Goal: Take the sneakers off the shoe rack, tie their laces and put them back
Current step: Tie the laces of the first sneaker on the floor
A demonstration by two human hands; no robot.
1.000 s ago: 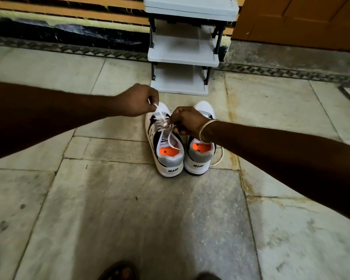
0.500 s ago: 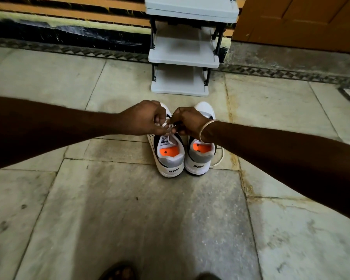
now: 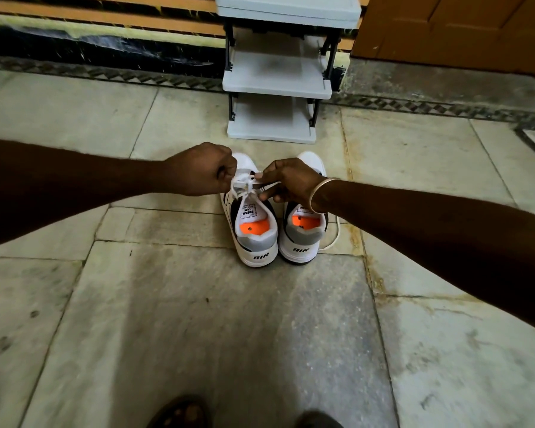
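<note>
The stone floor (image 3: 198,319) is carrying everything here, and the grey shoe rack (image 3: 275,75) is standing against the wall beyond, its visible shelves showing no shoes. Just in front of it, the two sneakers are sitting side by side on the floor, heels toward the camera.

The left sneaker (image 3: 254,223) is the one being worked on. Both hands are meeting over its tongue: the left hand (image 3: 203,169) is curled closed, pinching a lace strand, and the right hand (image 3: 286,180) is closed on the other strand, fingers gripping it where it is stretching across toward the knot (image 3: 246,183).

The risks, as I am judging them: the two hands are pulling outward, and if one loop end is slipping through the pinch, the bow is likely collapsing into a plain knot or coming undone. Uneven pulling may also be dragging the light sneaker sideways into its neighbour.

The right sneaker (image 3: 303,233) is sitting with a loose lace (image 3: 334,236) trailing on the floor beside it; this one appears not yet tied, and the trailing end could be snagging if the shoe is lifted carelessly.
</note>
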